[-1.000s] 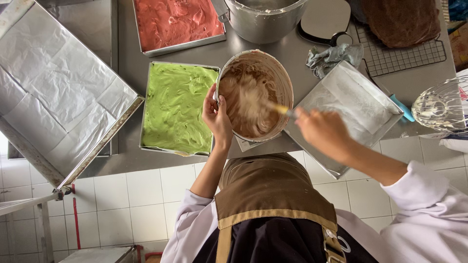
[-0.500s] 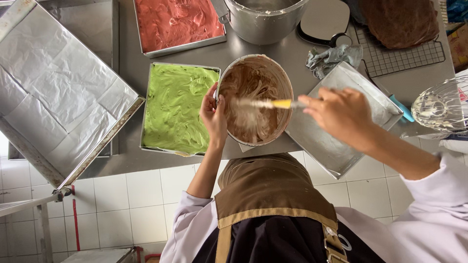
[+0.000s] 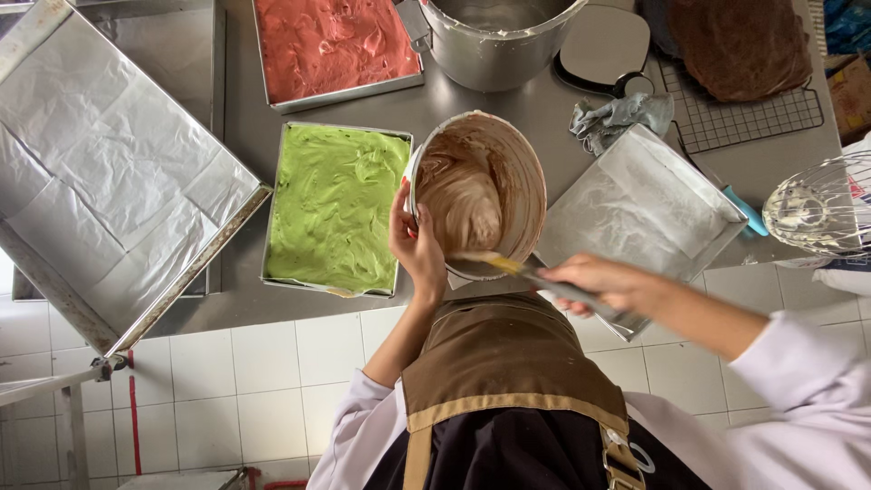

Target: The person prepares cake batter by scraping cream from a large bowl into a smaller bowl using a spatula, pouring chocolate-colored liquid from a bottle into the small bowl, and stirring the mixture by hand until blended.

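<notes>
My left hand (image 3: 417, 247) grips the left rim of a round metal bowl (image 3: 522, 172) that is tilted over the table edge. Light brown batter (image 3: 458, 200) clings to its inside. My right hand (image 3: 606, 286) holds a spatula (image 3: 508, 268) by its handle, with the yellowish blade at the bowl's near rim. Just left of the bowl lies a rectangular tray of green batter (image 3: 336, 204). To its right lies a paper-lined tray (image 3: 640, 209) with nothing in it, partly over the table edge.
A tray of red batter (image 3: 331, 45) and a big steel pot (image 3: 494, 41) stand at the back. A brown cake on a wire rack (image 3: 739, 50), a grey cloth (image 3: 617, 118) and a wire whisk (image 3: 821, 204) are on the right. A large lined tray (image 3: 100, 172) leans at the left.
My right hand has pulled back from over the bowl toward my body, bringing the spatula down to the near rim. The bowl is tilted further and the batter has gathered on its left side.
</notes>
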